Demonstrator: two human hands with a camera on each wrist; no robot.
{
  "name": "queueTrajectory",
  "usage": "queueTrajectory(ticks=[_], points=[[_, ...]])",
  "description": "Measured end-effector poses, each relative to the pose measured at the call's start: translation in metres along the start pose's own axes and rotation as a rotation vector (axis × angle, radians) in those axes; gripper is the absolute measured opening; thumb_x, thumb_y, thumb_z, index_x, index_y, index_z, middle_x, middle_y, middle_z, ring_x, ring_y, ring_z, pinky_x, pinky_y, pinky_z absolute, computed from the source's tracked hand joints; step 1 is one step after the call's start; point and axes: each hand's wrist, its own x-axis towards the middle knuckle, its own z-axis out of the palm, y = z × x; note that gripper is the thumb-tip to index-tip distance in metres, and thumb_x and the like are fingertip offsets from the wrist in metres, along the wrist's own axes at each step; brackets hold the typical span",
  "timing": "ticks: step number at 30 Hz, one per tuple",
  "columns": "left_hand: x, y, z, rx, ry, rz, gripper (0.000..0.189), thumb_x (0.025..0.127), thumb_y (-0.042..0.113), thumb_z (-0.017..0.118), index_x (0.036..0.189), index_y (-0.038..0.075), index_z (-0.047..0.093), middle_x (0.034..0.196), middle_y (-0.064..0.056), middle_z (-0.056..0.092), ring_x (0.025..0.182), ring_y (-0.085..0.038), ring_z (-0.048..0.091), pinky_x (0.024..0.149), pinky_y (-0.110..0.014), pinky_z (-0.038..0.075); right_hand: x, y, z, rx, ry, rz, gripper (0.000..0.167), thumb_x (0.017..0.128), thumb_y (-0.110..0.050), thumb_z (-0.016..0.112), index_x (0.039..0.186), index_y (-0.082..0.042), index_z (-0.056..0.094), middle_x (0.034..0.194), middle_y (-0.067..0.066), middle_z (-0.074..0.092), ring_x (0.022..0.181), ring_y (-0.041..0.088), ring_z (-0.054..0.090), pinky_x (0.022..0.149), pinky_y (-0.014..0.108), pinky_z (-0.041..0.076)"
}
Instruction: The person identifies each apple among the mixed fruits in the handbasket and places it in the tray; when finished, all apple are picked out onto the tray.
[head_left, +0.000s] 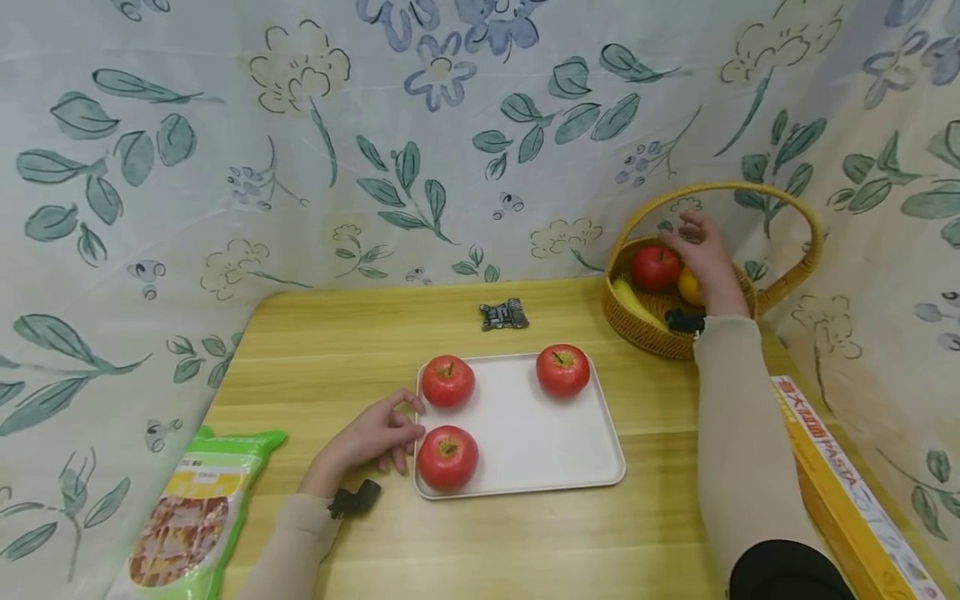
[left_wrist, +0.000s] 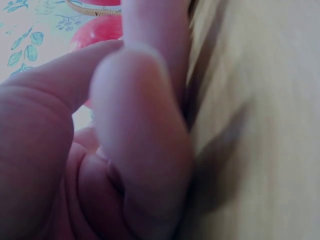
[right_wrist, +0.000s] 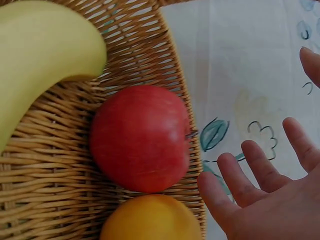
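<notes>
My right hand [head_left: 703,254] is over the wicker basket [head_left: 637,329], fingers spread and nothing between them. Below it in the basket lie a red apple [right_wrist: 142,139], a yellow banana [right_wrist: 55,45] and an orange round fruit [right_wrist: 152,220]. My left hand [head_left: 375,433] rests at the left edge of the white tray [head_left: 536,442], fingers loosely bent, fingertips right at the rim. On the tray are three red apples: a back left apple [head_left: 447,382], a front left apple [head_left: 447,458] by my fingers, and a back right apple [head_left: 562,371].
A green food packet [head_left: 191,517] lies at the table's left side. At the right edge stands a yellow pasta box [head_left: 847,492], beside my right forearm. A small dark ornament [head_left: 504,315] lies behind the tray. A floral curtain [head_left: 420,167] hangs behind the table.
</notes>
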Motion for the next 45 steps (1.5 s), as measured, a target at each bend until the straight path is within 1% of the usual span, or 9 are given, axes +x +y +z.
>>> queueTrajectory(ticks=[2,8,13,20,26,29,35,41,45], points=[[0.001,0.000,0.000,0.006,-0.001,-0.002,0.036,0.103,0.028,0.070,0.131,0.015,0.050,0.078,-0.006,0.070,0.055,-0.019,0.070,0.044,-0.026,0.051,0.005,0.005,0.000,-0.002,0.000,0.015,0.082,0.101,-0.047,0.067,0.168,-0.021,0.028,0.175,0.018,0.024,0.157,0.035,0.032,0.131,0.048,0.028],[0.001,0.000,0.000,0.005,-0.006,-0.010,0.036,0.104,0.028,0.070,0.131,0.016,0.050,0.078,-0.006,0.070,0.055,-0.019,0.071,0.044,-0.026,0.050,0.010,0.016,0.001,0.003,0.009,0.052,0.087,0.100,-0.051,0.068,0.169,-0.021,0.023,0.177,0.018,0.019,0.162,0.036,0.023,0.133,0.050,0.024],[0.001,0.002,0.001,0.001,0.000,-0.013,0.036,0.104,0.028,0.070,0.131,0.017,0.050,0.078,-0.006,0.071,0.055,-0.019,0.070,0.044,-0.026,0.050,0.011,0.019,0.003,-0.025,0.014,0.071,0.088,0.100,-0.053,0.068,0.169,-0.021,0.023,0.175,0.020,0.022,0.158,0.036,0.029,0.132,0.047,0.027],[0.001,0.002,0.000,0.000,0.004,-0.012,0.035,0.104,0.028,0.070,0.131,0.016,0.050,0.078,-0.006,0.071,0.055,-0.019,0.070,0.045,-0.026,0.051,0.011,0.022,0.002,-0.077,-0.116,0.072,0.095,0.101,-0.047,0.068,0.171,-0.014,0.012,0.176,0.023,0.016,0.160,0.043,0.025,0.132,0.054,0.025],[0.000,0.001,0.000,0.003,-0.003,-0.014,0.036,0.104,0.027,0.070,0.131,0.014,0.050,0.078,-0.006,0.071,0.055,-0.018,0.070,0.044,-0.026,0.050,0.010,0.025,0.005,-0.099,-0.194,0.066,0.091,0.105,-0.035,0.065,0.171,-0.012,0.006,0.174,0.028,0.018,0.159,0.045,0.024,0.132,0.056,0.024],[0.000,0.001,0.001,0.002,-0.005,-0.013,0.037,0.104,0.027,0.069,0.132,0.013,0.050,0.078,-0.006,0.070,0.055,-0.018,0.070,0.044,-0.026,0.050,0.011,0.028,0.007,-0.102,-0.224,0.057,0.089,0.106,-0.029,0.065,0.171,-0.012,0.008,0.174,0.028,0.020,0.158,0.045,0.026,0.132,0.056,0.024],[-0.001,0.003,0.001,-0.002,-0.008,-0.013,0.038,0.104,0.029,0.070,0.132,0.014,0.050,0.079,-0.007,0.071,0.056,-0.018,0.070,0.045,-0.026,0.051,0.011,0.027,0.012,-0.133,-0.252,0.047,0.087,0.105,-0.029,0.067,0.171,-0.013,0.011,0.175,0.026,0.019,0.159,0.045,0.024,0.132,0.057,0.023],[0.000,0.003,0.000,-0.005,-0.007,-0.016,0.039,0.103,0.030,0.070,0.132,0.014,0.050,0.078,-0.006,0.070,0.056,-0.019,0.070,0.044,-0.026,0.051,0.016,0.028,0.014,-0.146,-0.277,0.030,0.080,0.107,-0.023,0.062,0.170,-0.007,0.015,0.174,0.028,0.019,0.160,0.045,0.022,0.132,0.058,0.020],[0.000,0.003,-0.001,-0.006,-0.006,-0.022,0.039,0.103,0.030,0.070,0.132,0.014,0.050,0.079,-0.006,0.071,0.056,-0.018,0.071,0.045,-0.026,0.051,0.019,0.031,0.016,-0.186,-0.303,0.034,0.075,0.108,-0.024,0.061,0.168,-0.003,0.021,0.174,0.026,0.022,0.158,0.042,0.024,0.133,0.055,0.019]])
